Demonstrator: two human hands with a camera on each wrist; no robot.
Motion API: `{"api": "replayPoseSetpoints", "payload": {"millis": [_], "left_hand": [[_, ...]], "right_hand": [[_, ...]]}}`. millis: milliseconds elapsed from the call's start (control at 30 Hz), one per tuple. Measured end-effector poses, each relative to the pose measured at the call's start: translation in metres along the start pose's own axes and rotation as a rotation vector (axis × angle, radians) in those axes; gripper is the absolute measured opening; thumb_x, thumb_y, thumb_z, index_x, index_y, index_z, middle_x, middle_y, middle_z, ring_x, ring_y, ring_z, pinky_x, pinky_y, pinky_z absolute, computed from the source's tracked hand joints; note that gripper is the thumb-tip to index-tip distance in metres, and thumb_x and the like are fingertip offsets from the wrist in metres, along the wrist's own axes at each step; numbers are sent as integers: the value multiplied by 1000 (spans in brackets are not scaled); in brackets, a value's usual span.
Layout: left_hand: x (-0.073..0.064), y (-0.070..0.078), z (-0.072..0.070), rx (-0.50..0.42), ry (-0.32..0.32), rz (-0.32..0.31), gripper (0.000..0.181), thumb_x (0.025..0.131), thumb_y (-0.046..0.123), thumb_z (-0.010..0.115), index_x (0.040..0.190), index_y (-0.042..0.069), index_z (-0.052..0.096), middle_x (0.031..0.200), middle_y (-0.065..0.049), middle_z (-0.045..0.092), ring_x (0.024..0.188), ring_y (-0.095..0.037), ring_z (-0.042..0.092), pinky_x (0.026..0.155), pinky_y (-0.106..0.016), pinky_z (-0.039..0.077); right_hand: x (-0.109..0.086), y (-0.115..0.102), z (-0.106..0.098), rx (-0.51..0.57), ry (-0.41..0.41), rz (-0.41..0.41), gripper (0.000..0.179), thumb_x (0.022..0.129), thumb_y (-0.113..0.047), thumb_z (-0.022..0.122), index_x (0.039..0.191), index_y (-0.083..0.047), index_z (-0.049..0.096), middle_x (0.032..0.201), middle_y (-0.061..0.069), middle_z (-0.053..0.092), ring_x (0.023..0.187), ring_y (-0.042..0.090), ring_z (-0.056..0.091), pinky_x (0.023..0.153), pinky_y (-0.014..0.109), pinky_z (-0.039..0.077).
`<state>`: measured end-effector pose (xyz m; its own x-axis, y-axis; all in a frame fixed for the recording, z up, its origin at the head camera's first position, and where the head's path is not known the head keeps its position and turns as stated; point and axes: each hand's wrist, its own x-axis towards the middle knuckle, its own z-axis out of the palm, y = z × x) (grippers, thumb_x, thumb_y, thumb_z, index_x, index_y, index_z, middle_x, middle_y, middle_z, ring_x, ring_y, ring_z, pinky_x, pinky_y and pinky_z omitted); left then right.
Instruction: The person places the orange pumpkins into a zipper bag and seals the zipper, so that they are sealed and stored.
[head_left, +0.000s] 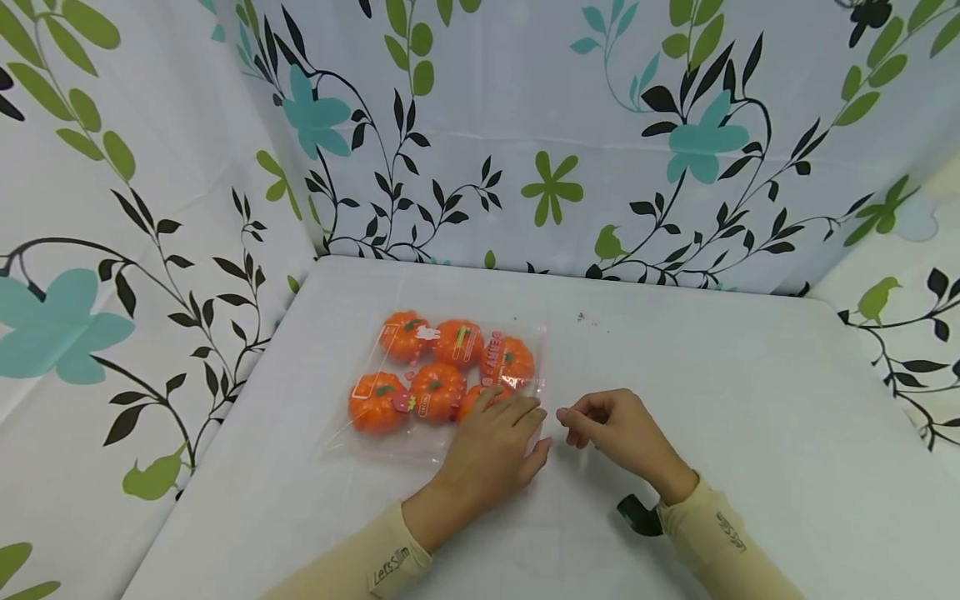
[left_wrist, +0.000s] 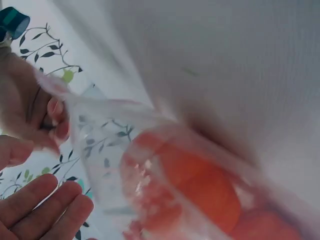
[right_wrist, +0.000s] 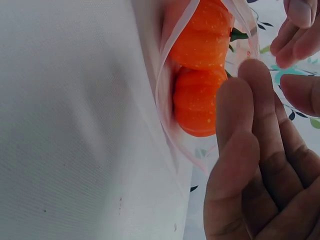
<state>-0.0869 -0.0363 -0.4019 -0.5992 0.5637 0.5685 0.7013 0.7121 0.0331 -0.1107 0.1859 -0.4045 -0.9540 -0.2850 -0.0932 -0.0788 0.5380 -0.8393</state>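
A clear plastic bag (head_left: pixel 433 446) with pink lettering and a pink edge lies flat on the table, holding several small orange toy pumpkins (head_left: pixel 437 392) with green stems. My left hand (head_left: pixel 491 442) rests on the bag's right part, fingers spread over the lower right pumpkin and partly hiding it. Just right of the bag's pink edge is my right hand (head_left: pixel 618 429), its thumb and index finger close together and nothing seen between them. In the right wrist view the bag's open-looking edge stands near the right fingers (right_wrist: pixel 260 95), with two pumpkins (right_wrist: pixel 200 100) visible inside.
The table (head_left: pixel 720 383) is covered in white, with small dark specks (head_left: pixel 581 317) toward the back. Patterned curtains (head_left: pixel 465 125) with leaves and flowers surround it. A dark device (head_left: pixel 640 515) sits at the right wrist.
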Motion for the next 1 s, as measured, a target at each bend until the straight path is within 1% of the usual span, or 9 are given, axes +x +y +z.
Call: {"api": "replayPoseSetpoints", "payload": {"millis": [133,233,333,467,533,667,767,900,1000], "left_hand": [[0,-1,-14,-45,37,6,26,85,25,79,107,11,75,103,1,75,96,-13,70,94,-38,50],[2,-1,-23,-56,29,16,18,84,19,80,101,12,77,94,3,75,87,-12,71,85,-33,52],[3,2,-31,-39,-22,44,6,83,13,80,88,14,76,80,5,72,73,-11,69,72,-29,51],[1,7,-36,10,-135,81,11,80,9,81,77,15,72,68,6,63,61,-10,61,58,-26,49],[-1,10,-36,47,-191,88,11,79,9,82,78,15,74,67,5,63,60,-11,60,55,-26,47],[-4,15,-35,119,-284,98,6,79,13,82,81,17,78,69,4,64,60,-10,58,55,-25,46],[-6,18,-33,151,-324,104,3,81,16,81,82,18,79,68,3,65,59,-10,57,55,-25,44],[-9,21,-30,182,-330,112,3,83,18,80,81,19,79,66,3,63,58,-11,56,55,-25,42],[-10,22,-28,200,-342,119,5,83,19,79,79,20,78,65,3,62,57,-11,54,55,-24,41]], "right_hand": [[-1,3,-3,34,-86,-2,31,96,-33,69,88,-4,76,72,2,71,71,30,66,56,33,53],[0,6,-3,64,-171,0,29,97,-30,67,90,-3,76,75,4,72,73,29,67,56,34,54],[1,9,-1,96,-266,15,28,98,-29,66,92,-4,77,79,6,73,75,27,67,57,35,54],[0,12,4,127,-367,30,27,98,-31,66,93,-7,77,82,8,74,77,27,69,57,36,55],[-1,13,8,141,-404,35,28,98,-31,66,92,-7,78,82,10,74,76,28,70,57,35,54],[-3,14,15,195,-464,58,31,100,-33,63,93,-6,78,85,12,75,77,29,72,57,32,53],[-3,14,20,258,-498,87,35,101,-35,61,94,-6,79,87,13,75,77,28,73,56,28,52],[-4,13,27,325,-534,83,37,103,-33,58,95,-3,79,88,17,75,75,26,73,54,25,52],[-5,13,32,345,-533,65,33,102,-29,59,93,-3,79,86,18,75,73,23,73,54,24,52]]}}
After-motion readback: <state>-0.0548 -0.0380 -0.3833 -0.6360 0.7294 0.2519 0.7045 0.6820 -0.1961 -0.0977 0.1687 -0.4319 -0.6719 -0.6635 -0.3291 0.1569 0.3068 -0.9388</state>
